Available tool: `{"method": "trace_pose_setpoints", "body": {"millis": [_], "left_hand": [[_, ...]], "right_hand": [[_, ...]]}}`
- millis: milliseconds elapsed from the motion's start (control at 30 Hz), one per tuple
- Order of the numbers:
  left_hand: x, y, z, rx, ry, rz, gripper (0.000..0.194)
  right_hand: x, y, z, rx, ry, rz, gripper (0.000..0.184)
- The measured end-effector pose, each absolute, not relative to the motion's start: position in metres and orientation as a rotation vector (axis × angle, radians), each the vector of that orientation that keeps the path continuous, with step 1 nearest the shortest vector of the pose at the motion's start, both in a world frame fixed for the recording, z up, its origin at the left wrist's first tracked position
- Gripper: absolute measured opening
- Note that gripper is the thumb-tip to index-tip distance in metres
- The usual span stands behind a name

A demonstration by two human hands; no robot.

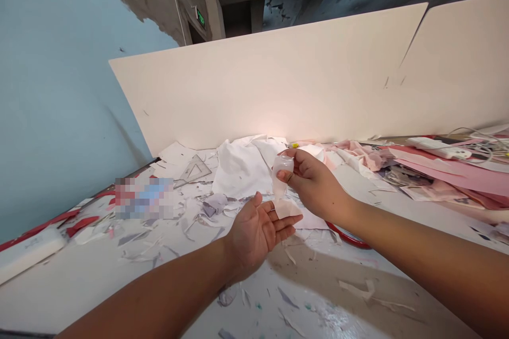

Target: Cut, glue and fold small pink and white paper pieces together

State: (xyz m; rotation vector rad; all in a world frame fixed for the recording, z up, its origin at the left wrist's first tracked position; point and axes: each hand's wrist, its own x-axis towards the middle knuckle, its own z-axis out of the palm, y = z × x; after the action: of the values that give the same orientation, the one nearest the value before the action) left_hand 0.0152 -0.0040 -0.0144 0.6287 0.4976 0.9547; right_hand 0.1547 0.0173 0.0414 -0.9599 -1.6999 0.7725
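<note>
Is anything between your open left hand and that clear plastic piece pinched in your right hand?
Nothing visible. The translucent plastic piece, pinched in the right hand, hangs just above the open left hand, and its pale, flat lower end appears to reach the left fingertips.

We see a pale blue wall (59,90) at left of the frame, a cream board (262,85) above, rose-pink paper sheets (449,172) at right, and a cloudy translucent plastic piece (280,177) at centre.

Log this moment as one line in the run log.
left hand: open, palm up | right hand: pinching clear film | nearby: paper scraps
</note>
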Motion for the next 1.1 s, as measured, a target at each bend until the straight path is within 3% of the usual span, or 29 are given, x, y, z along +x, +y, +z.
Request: {"method": "trace_pose_setpoints", "body": {"millis": [367,567,767,867,1000,1100], "left_hand": [[0.014,-0.006,-0.013,0.617,0.535,0.946,0.055],[0.014,-0.005,-0.015,0.644,0.500,0.924,0.055],[0.014,-0.004,-0.015,0.688,0.504,0.909,0.058],[0.014,-0.004,-0.014,0.686,0.514,0.906,0.061],[0.015,-0.005,-0.013,0.670,0.520,0.918,0.063],[0.016,-0.006,-0.010,0.630,0.545,0.929,0.067]], "right_hand": [[0.155,0.017,0.044,-0.980,-1.657,0.802,0.012],[0.160,0.028,0.047,-0.780,-1.424,1.028,0.023],[0.167,0.028,0.063,-0.562,-1.208,1.434,0.015],[0.170,0.023,0.072,-0.551,-1.199,1.507,0.002],[0.172,0.018,0.080,-0.560,-1.269,1.484,0.020],[0.173,0.017,0.081,-0.535,-1.358,1.431,0.017]]}}
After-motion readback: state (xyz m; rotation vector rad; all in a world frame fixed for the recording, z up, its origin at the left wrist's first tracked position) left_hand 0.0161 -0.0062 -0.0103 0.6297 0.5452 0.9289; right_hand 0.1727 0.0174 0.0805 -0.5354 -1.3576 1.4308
